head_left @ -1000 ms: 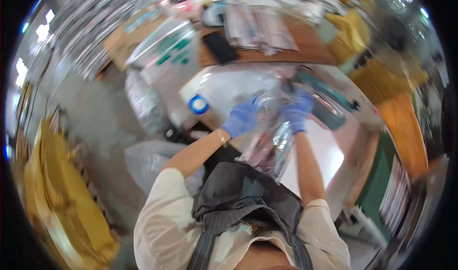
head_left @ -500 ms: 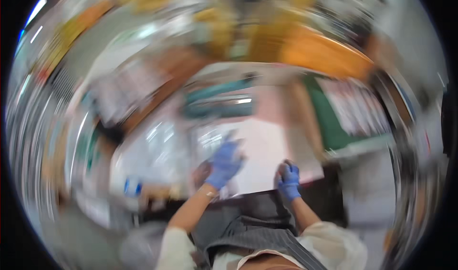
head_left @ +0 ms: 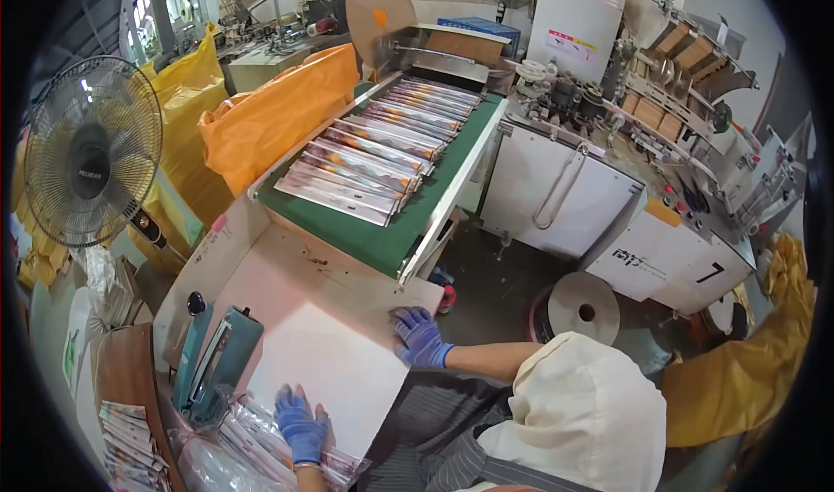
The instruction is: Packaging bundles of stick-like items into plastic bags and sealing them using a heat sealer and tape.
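Observation:
My left hand (head_left: 301, 427), in a blue glove with bare fingertips, lies with fingers spread at the edge of a white sheet (head_left: 326, 362) on the worktable. Beside and partly under it are printed packs in clear plastic (head_left: 252, 440). My right hand (head_left: 420, 336), gloved the same way, rests with its fingers apart near the table's right edge, holding nothing. A teal bag sealer (head_left: 228, 357) with a black-knobbed lever stands beyond my left hand. Ahead, a green conveyor belt (head_left: 334, 236) carries an overlapping row of flat printed pouches (head_left: 382, 145).
An orange sack (head_left: 274, 114) leans along the belt's left side. A standing fan (head_left: 91, 153) is at far left, above a brown box of printed packs (head_left: 130, 440). To the right stand a machine with white panels (head_left: 556, 188) and a large roll (head_left: 584, 311) on the floor.
My view has swung to the right and is now sharp, bringing the conveyor to the middle. My right hand has reached out to the table's right edge; my left hand stays by the wrapped packs.

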`<state>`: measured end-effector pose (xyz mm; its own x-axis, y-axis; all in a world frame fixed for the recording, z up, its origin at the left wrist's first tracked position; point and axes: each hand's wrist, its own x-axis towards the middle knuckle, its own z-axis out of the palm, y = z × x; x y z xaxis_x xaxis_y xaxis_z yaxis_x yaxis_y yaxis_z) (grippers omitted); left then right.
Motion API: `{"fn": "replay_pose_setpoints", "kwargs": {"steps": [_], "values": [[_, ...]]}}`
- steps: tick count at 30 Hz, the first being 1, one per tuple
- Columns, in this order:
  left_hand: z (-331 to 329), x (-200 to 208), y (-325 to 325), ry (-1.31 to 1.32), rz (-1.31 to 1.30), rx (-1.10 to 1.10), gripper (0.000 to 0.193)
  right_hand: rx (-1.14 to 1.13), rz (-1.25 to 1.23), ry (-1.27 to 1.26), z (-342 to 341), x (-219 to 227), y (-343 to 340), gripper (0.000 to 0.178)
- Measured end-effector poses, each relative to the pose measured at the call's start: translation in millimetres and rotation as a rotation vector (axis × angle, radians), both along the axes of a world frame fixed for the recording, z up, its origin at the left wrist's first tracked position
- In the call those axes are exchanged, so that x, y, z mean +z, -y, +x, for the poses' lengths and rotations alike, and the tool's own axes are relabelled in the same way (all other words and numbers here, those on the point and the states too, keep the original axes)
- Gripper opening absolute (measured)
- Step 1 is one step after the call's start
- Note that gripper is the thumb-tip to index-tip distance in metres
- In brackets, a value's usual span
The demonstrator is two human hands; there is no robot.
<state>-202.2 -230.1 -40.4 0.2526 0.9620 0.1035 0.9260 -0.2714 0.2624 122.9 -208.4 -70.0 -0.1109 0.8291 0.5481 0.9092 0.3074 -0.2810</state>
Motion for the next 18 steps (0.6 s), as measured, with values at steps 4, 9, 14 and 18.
{"fn": "replay_pose_setpoints", "kwargs": {"steps": [4,9,14,18], "values": [[40.3,38.3,-40.7,-0.255,-0.263,0.316,0.073,0.008,-0.034,-0.026,-0.5,-0.8,-8.1,0.042],[46.9,-15.6,-86.6,-0.175,-0.036,0.521,0.064,0.007,0.016,-0.049,6.9,0.3,-10.3,0.04],[55.6,7.4,-92.1,-0.295,-0.178,0.87,0.064,0.025,0.029,-0.051,5.9,2.6,-12.0,0.038],[51.8,15.5,-95.4,-0.349,-0.194,0.811,0.064,0.027,0.022,-0.065,9.0,7.6,-9.4,0.036]]}}
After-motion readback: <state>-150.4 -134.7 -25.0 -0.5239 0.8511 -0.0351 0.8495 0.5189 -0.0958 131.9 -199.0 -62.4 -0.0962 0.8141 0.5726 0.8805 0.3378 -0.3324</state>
